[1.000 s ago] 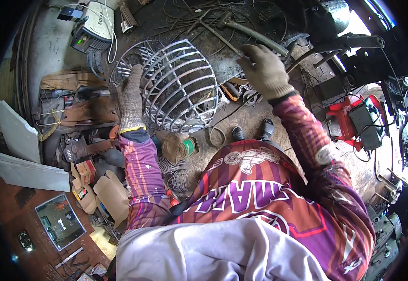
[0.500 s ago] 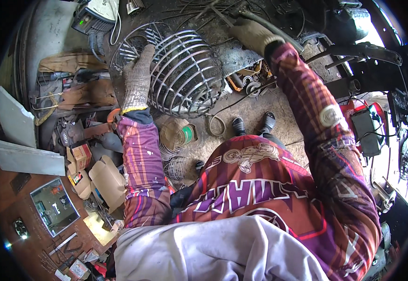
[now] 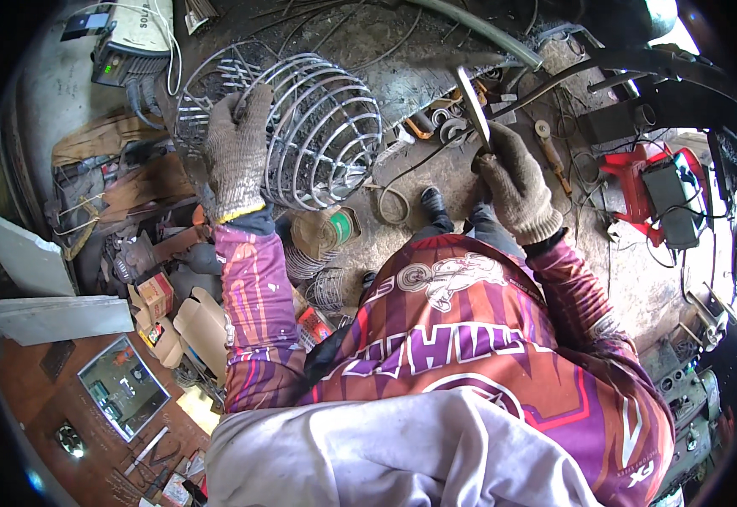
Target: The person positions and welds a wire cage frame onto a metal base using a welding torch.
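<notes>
A round cage of bent metal wire [image 3: 322, 127] stands on the dirty floor ahead of me. My left hand [image 3: 237, 152], in a grey knit glove, rests on the cage's left side and grips its wires. My right hand [image 3: 512, 182], also gloved, is closed around a thin flat metal rod [image 3: 472, 106] that points up and away from me, to the right of the cage. My two dark shoes [image 3: 449, 207] show just below the hands, above my purple and red patterned shirt.
A grey welding machine [image 3: 132, 51] sits at the upper left. A red box with a dark unit [image 3: 660, 182] stands at right. Wire coils [image 3: 322, 237], cables, metal rings, cardboard boxes [image 3: 191, 321] and scrap lie around. A long pipe [image 3: 487, 34] crosses the top.
My right hand has come back from reaching far ahead and now holds the flat rod nearer my feet. My left hand stays on the cage.
</notes>
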`<state>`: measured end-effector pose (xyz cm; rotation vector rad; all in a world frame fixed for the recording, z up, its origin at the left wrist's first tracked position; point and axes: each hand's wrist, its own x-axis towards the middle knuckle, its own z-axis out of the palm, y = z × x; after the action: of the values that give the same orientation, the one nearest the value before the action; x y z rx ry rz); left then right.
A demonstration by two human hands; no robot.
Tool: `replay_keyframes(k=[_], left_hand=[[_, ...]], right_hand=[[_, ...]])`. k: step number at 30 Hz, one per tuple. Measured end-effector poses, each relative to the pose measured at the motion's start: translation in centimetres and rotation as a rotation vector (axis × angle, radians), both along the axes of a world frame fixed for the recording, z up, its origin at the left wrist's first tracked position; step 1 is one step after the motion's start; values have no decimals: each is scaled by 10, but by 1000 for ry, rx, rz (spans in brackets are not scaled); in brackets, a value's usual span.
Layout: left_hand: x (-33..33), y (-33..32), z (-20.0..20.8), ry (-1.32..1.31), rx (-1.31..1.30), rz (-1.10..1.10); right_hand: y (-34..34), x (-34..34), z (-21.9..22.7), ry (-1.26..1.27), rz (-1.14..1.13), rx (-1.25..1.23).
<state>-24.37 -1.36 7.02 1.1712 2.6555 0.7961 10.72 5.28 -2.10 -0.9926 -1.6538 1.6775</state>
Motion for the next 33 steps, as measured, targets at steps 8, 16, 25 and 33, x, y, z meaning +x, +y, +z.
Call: replay_keyframes(k=[8,16,25,33], left_hand=[[2,5,-1,151,-22,-2],[-13,1,-11,173,-2,-41],[4,1,1,66,-13,-9],[-2,0,-1,63,-46,2]], right_hand=[[-16,-31,10,-218,75,194],[-32,-37,31,-131,-16,247],[-37,-43,40,-172,-84,24],[-48,-46,27,-162,-74,182]])
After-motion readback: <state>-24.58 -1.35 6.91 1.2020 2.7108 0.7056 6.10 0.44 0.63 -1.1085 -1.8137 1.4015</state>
